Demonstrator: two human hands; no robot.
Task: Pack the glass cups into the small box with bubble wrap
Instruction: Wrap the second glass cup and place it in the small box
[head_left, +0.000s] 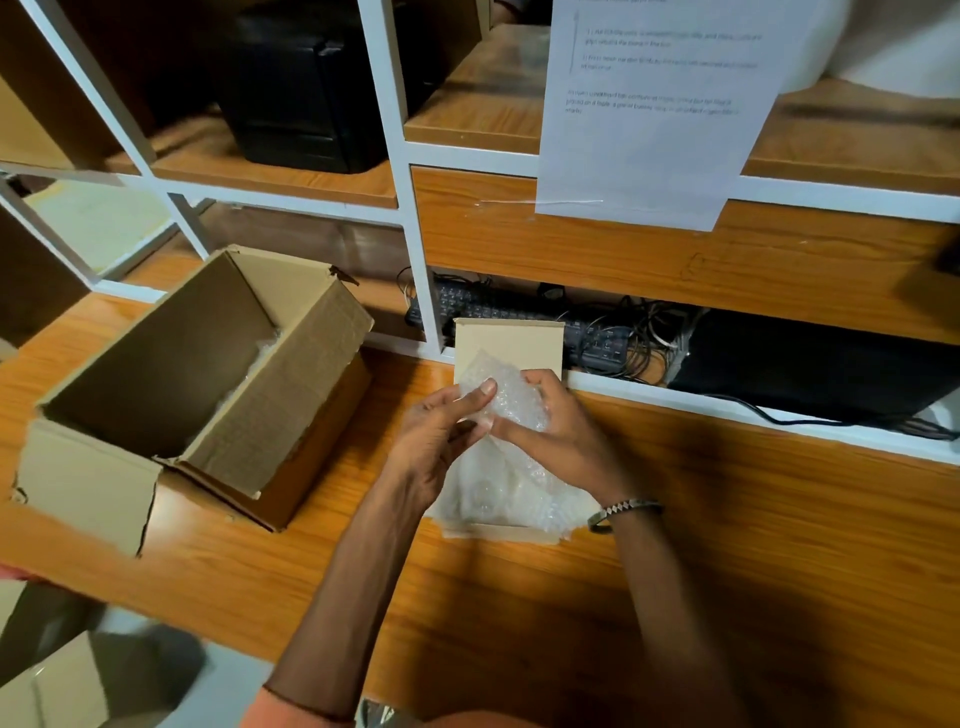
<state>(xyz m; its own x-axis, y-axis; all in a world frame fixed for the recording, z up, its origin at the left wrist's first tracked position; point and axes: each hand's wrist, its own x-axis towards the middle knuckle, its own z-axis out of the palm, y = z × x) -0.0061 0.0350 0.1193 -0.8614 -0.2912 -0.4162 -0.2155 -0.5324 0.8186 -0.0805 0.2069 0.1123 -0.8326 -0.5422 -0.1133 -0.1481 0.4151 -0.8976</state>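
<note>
1. Left hand and right hand both pinched a bubble wrap bundle directly above the small box; the glass cups were not discernible through the wrap.
2. Risk: slippery film could slide, dropping the contents beside the small box onto the worktop.
3. Wrap bunched inside the small box could prevent proper seating.

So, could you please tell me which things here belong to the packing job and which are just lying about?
In use:
- bubble wrap, held by left hand and right hand
- small box

Lying about:
- big box, some wrap inside
- keyboard
- cables
- notice
</note>
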